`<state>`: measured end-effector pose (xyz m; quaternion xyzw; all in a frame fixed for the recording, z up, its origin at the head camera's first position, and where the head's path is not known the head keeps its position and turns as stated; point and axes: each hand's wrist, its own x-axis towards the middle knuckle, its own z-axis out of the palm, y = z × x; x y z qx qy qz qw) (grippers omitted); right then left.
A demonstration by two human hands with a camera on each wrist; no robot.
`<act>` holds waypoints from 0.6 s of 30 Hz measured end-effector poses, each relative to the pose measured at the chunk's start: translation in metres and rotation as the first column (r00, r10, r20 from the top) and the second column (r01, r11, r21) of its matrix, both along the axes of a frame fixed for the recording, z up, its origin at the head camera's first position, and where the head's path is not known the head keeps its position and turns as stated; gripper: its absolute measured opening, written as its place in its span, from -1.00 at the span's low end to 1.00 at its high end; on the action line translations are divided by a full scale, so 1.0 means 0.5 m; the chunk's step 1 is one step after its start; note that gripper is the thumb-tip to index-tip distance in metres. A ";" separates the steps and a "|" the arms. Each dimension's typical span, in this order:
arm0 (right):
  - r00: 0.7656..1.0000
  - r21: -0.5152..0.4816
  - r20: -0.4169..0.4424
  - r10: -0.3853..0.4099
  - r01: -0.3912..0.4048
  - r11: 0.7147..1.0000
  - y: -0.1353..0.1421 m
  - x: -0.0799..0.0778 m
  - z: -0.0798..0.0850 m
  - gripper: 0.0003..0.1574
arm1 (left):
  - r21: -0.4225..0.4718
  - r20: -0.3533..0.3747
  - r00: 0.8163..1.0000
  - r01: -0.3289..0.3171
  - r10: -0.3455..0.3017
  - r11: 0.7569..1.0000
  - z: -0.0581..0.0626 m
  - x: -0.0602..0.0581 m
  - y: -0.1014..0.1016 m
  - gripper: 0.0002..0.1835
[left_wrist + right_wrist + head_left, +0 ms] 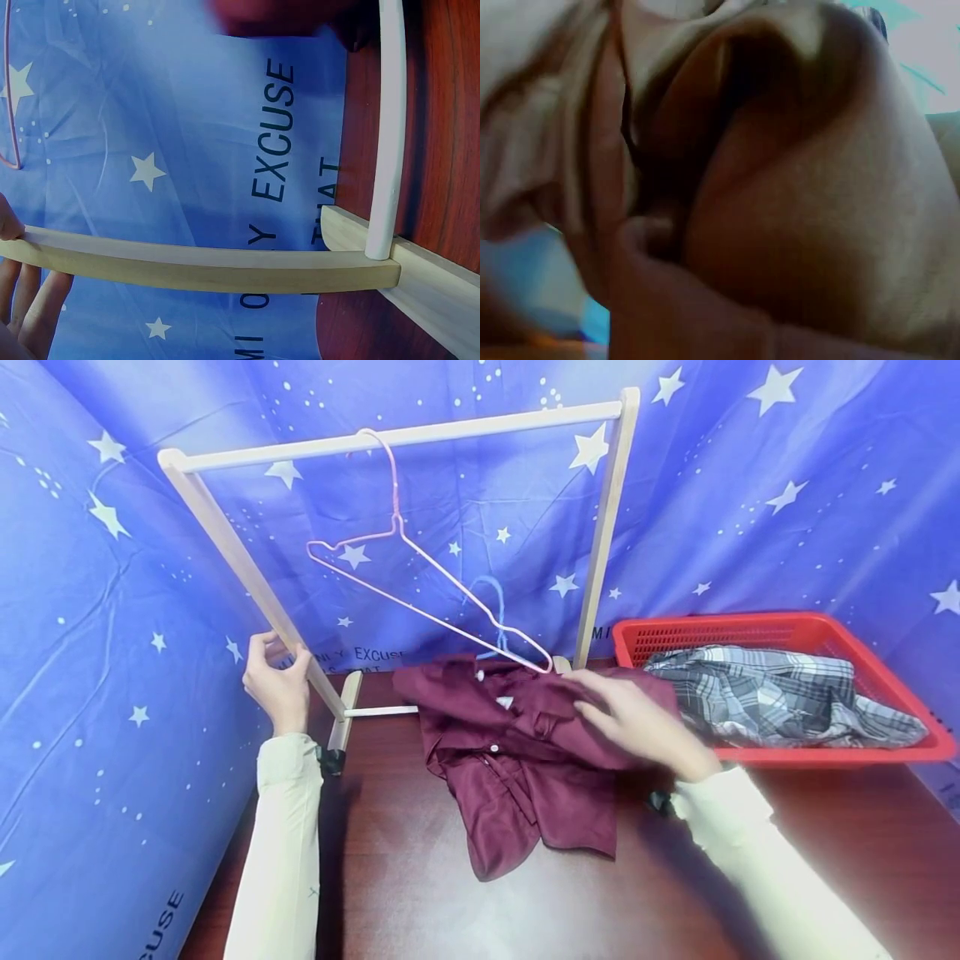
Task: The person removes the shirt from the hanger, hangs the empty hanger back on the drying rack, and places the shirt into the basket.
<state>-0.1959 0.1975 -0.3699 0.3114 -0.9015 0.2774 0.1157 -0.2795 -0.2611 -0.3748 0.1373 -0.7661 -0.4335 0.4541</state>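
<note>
My left hand [279, 685] grips the left post of a wooden clothes rack [232, 547]; in the left wrist view, thumb and fingers lie on opposite sides of the post. From the top bar hangs a pink wire hanger [396, 497], tilted, its lower right corner next to a maroon shirt [517, 777]. The shirt is bunched up over the table with a white button showing. A blue hanger [498, 610] sticks up behind the collar. My right hand [637, 714], blurred, holds the shirt's right side; in the right wrist view the thumb presses into its folds, with the fingertips hidden.
A red plastic basket [780, 753] stands at the right with a grey plaid shirt [772, 689] in it. Blue star-patterned cloth [750, 510] hangs behind and on both sides. The reddish-brown tabletop [420, 902] reaches toward me in front of the rack.
</note>
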 end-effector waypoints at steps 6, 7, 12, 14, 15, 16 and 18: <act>0.996 0.084 -0.071 0.045 -0.039 0.996 -0.027 0.037 -0.051 -0.47 | 0.002 0.005 1.000 0.006 -0.006 1.000 0.000 0.003 0.002 -0.70; 0.995 0.092 -0.088 0.049 -0.041 0.995 -0.031 0.043 -0.057 -0.47 | 0.003 0.005 1.000 0.005 -0.005 1.000 0.000 0.004 0.003 -0.69; 0.986 0.156 -0.139 0.091 -0.069 0.985 -0.045 0.073 -0.080 -0.46 | 0.010 -0.007 1.000 0.002 -0.002 1.000 0.000 0.007 0.004 -0.69; 0.981 0.183 -0.158 0.111 -0.082 0.980 -0.049 0.084 -0.090 -0.44 | 0.010 -0.007 1.000 -0.001 0.001 1.000 0.001 0.007 0.003 -0.71; 0.978 0.196 -0.168 0.122 -0.088 0.977 -0.050 0.089 -0.096 -0.43 | 0.012 -0.009 1.000 0.000 0.001 1.000 0.001 0.006 0.004 -0.71; 0.977 0.204 -0.172 0.127 -0.091 0.975 -0.052 0.093 -0.102 -0.43 | 0.010 -0.007 1.000 -0.003 0.003 1.000 0.001 0.006 0.003 -0.72; 0.976 0.204 -0.175 0.130 -0.093 0.975 -0.056 0.100 -0.114 -0.42 | 0.013 -0.003 1.000 -0.005 0.005 1.000 0.000 0.006 0.002 -0.72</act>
